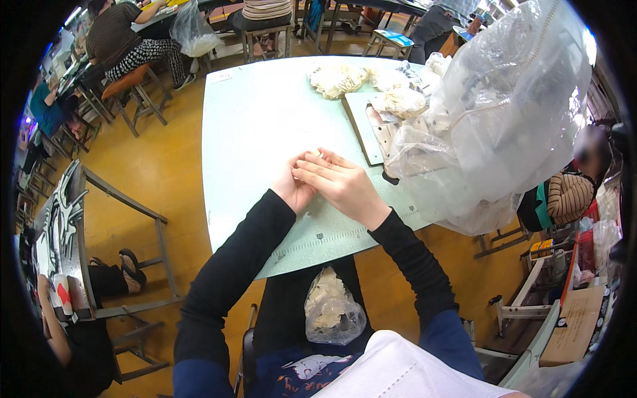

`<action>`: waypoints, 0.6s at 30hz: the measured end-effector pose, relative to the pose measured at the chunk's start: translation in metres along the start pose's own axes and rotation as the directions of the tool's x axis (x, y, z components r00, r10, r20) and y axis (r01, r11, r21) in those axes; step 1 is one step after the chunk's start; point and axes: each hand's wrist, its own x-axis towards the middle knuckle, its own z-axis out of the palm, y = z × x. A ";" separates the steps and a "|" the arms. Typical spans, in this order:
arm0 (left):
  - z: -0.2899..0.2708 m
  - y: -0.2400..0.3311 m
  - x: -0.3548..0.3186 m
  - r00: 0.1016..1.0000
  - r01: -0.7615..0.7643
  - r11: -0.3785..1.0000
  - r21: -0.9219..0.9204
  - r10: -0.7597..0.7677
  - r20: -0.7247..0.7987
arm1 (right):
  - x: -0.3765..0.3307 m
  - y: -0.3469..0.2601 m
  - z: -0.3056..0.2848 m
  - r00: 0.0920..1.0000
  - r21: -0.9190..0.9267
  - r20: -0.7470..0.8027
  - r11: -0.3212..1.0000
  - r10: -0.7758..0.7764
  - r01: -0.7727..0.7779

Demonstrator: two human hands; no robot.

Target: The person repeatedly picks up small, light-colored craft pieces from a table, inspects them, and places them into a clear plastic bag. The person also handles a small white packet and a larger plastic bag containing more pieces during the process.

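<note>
My left hand (293, 187) and my right hand (346, 190) meet above the middle of the pale green table (252, 126). The right fingers lie bent across the left ones, and both hands are closed together. A tiny whitish bit shows at the fingertips, too small to name; the rest is hidden. On my lap rests a clear plastic bag (334, 312) with pale cream pieces in it.
Bundles of cream pieces (337, 81) lie at the table's far side, near a machine with a metal plate (383, 136). A big clear plastic bag (504, 113) covers the right side. People sit at other tables around; a cardboard box (572, 325) stands lower right.
</note>
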 end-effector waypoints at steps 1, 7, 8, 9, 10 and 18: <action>-0.001 0.001 0.001 0.999 -0.011 1.000 0.007 0.011 0.037 | 0.000 -0.001 0.002 0.999 -0.038 0.049 0.999 -0.010 0.012; 0.018 0.000 -0.006 0.981 -0.093 0.974 0.208 0.125 -0.150 | 0.006 0.014 -0.007 0.998 -0.083 0.023 0.995 0.057 -0.055; 0.022 -0.001 -0.007 0.973 -0.092 0.989 0.118 0.115 -0.203 | 0.006 0.022 -0.010 0.997 -0.159 -0.006 0.984 0.076 -0.076; 0.025 -0.003 -0.007 0.967 -0.112 0.993 0.031 0.116 -0.227 | 0.005 0.032 -0.015 0.963 -0.062 -0.055 0.961 0.266 -0.269; 0.027 -0.004 -0.007 0.973 -0.122 0.991 -0.061 0.108 -0.202 | 0.003 0.045 -0.019 0.880 -0.106 -0.044 0.874 0.473 -0.474; 0.026 -0.003 -0.008 0.943 -0.208 0.976 0.061 0.217 -0.250 | -0.033 0.117 0.003 0.820 -0.604 -0.145 0.607 0.554 -0.516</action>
